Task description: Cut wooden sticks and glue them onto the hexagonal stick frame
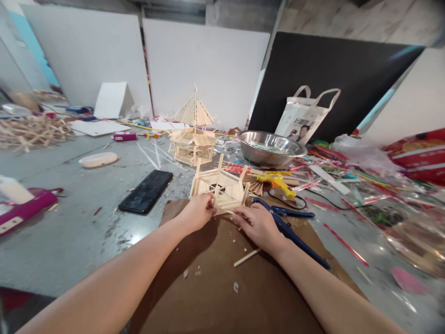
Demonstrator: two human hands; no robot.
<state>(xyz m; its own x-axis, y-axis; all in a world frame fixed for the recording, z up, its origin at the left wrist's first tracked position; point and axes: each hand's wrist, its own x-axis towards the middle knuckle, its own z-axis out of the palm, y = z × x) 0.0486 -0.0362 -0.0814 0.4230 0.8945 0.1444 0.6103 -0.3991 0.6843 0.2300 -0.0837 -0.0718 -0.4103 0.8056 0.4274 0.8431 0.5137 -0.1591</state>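
A six-sided frame of pale wooden sticks [232, 191], with short posts standing at its corners, sits at the far edge of a brown board. My left hand [198, 214] is closed, thumb and fingers pinching the frame at a front post. A thin wooden stick [225, 212] lies along the frame's front edge, and my right hand [259, 226] pinches its right end. Below my right hand a loose stick [246, 258] rests on the board. Blue-handled cutters [295, 234] lie beside and partly under my right hand. My fingers hide part of the frame's front edge.
A finished-looking stick pavilion [193, 139] stands behind the frame. A black phone [146, 191] lies left of the brown board [222, 297]. To the right are a yellow glue gun [278, 183] with its cord, a steel bowl [273, 147] and scattered straws. A stick pile [33, 132] sits far left.
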